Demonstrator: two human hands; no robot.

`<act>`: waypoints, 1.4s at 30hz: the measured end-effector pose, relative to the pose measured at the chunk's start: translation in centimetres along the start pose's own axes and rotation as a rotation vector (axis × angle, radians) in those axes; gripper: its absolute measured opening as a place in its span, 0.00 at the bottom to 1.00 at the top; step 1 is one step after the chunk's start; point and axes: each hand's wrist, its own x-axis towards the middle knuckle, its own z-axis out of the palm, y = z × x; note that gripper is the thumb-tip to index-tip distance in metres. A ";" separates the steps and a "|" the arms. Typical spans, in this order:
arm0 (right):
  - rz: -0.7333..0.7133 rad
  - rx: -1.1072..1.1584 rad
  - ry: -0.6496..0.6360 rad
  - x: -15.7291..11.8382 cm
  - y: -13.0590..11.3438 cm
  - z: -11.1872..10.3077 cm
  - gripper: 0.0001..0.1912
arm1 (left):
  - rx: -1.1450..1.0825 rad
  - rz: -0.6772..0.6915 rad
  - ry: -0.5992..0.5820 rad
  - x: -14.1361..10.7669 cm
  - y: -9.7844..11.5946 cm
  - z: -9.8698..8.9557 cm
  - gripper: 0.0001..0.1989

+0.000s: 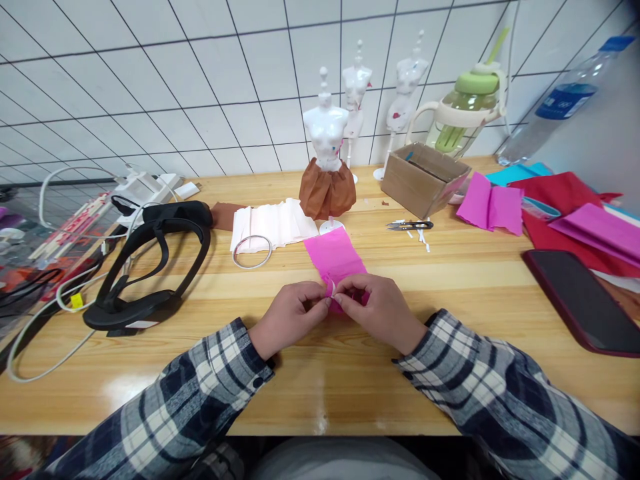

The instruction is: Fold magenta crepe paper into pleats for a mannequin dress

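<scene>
Both hands, left (295,313) and right (377,308), pinch the near end of one magenta cloth strip (337,252), with bare tabletop (320,373) between it and the near edge. Beyond stand three white mannequins (325,130); one cardboard box (420,183) holds something blue.

A wooden table (320,393) bears 1 cardboard box (417,183); 1 phone (585,303); snips (417,226).
</scene>
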 end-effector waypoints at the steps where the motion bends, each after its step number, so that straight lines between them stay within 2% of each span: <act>1: 0.005 0.012 0.000 0.0 0.0 0.0 0.03 | -0.013 -0.001 -0.006 0.0 0.0 0.0 0.12; 11: -0.020 0.020 -0.048 0.0 -0.1 0.0 0.04 | -0.042 -0.019 -0.017 -0.1 -0.2 -0.1 0.15; 25: -0.078 -0.047 -0.051 -0.1 -0.1 -0.1 0.04 | 0.019 -0.011 0.015 -0.1 -1.0 0.2 0.09; 42: -0.133 -0.133 -0.002 0.0 0.0 -0.3 0.03 | -0.017 0.005 0.007 -0.1 -0.5 -0.1 0.10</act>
